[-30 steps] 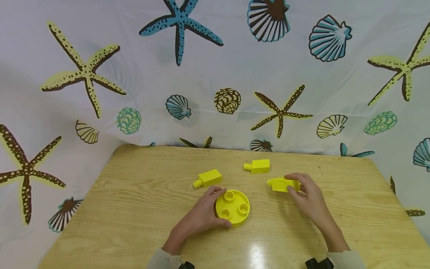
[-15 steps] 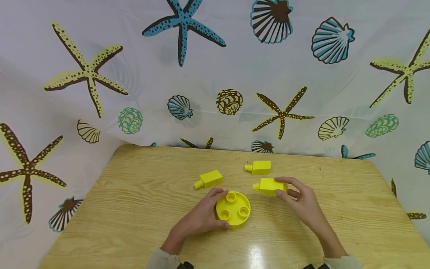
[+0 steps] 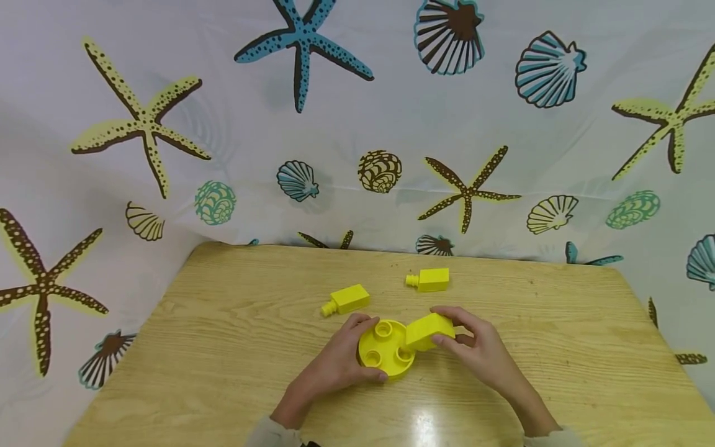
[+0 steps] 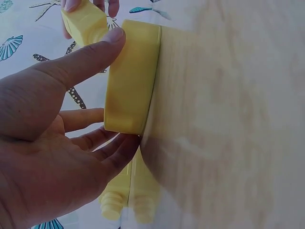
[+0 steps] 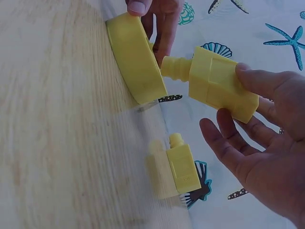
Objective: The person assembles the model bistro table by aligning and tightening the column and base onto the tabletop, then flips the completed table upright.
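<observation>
A yellow round base (image 3: 391, 343) with a raised rim and three ring-shaped sockets lies on the table, socket side up. My left hand (image 3: 341, 357) grips its left side, thumb at the near rim and fingers at the far one. Between right thumb and fingers, my right hand (image 3: 477, 351) pinches a yellow block with a ridged neck (image 5: 219, 83). The block is tilted, with its neck (image 5: 176, 67) pointing down toward the base's right-hand socket; in the head view the lower end overlaps that socket. The left wrist view shows the base edge-on (image 4: 133, 78) in the left hand.
Two more yellow necked blocks lie on their sides on the wooden table (image 3: 234, 347): one block (image 3: 353, 298) behind the left hand, another block (image 3: 434, 280) farther back. Behind the table hangs a white cloth (image 3: 346, 124) printed with starfish and shells.
My right hand has carried its block leftward and nearer, from the right of the base to over its right socket, tipping the neck downward. The left hand keeps its hold on the base.
</observation>
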Motion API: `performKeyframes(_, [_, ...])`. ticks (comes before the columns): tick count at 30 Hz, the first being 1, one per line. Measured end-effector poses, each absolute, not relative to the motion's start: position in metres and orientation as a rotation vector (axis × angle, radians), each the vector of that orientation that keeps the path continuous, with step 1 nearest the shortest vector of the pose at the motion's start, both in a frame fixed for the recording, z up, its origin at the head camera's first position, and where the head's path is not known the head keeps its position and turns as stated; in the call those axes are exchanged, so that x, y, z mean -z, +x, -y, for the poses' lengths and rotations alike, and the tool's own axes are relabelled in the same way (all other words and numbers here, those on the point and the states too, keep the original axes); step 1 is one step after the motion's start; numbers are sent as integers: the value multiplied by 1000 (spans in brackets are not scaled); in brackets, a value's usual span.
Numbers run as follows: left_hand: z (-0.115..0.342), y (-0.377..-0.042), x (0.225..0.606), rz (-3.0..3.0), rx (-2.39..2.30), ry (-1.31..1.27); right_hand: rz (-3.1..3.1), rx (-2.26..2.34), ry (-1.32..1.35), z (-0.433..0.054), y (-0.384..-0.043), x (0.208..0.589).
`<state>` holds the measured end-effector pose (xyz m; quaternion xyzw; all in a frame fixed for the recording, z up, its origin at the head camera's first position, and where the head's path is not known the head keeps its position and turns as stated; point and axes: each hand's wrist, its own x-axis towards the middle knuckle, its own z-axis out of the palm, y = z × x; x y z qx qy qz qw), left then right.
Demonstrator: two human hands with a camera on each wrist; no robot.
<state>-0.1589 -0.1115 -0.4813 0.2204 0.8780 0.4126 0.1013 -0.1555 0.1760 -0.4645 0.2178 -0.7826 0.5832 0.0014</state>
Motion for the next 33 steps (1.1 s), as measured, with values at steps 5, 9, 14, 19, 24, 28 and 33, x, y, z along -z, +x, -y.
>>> performKeyframes(5, [112,-159,483,-2593,-1245,671,2449,-1700,770,-169,-153,468])
performKeyframes(9, [113,-159,484,-2587,-1263,678,2427,-1679,772,-164,-151,468])
performKeyframes(14, [113,-158,484,-2580,-1274,679,2400,-1709,725,-160,-149,468])
performKeyframes(19, [113,-158,482,-2573,-1285,681,2381,-1743,733,-157,-149,468])
performKeyframes(24, [113,-159,482,-2574,-1273,678,2362,-1752,802,-156,-148,470])
performKeyframes(28, [114,-159,482,-2575,-1270,680,2346,-1754,823,-154,-147,470])
performKeyframes(33, [113,-159,482,-2581,-1279,689,2370,-1730,857,-153,-147,472])
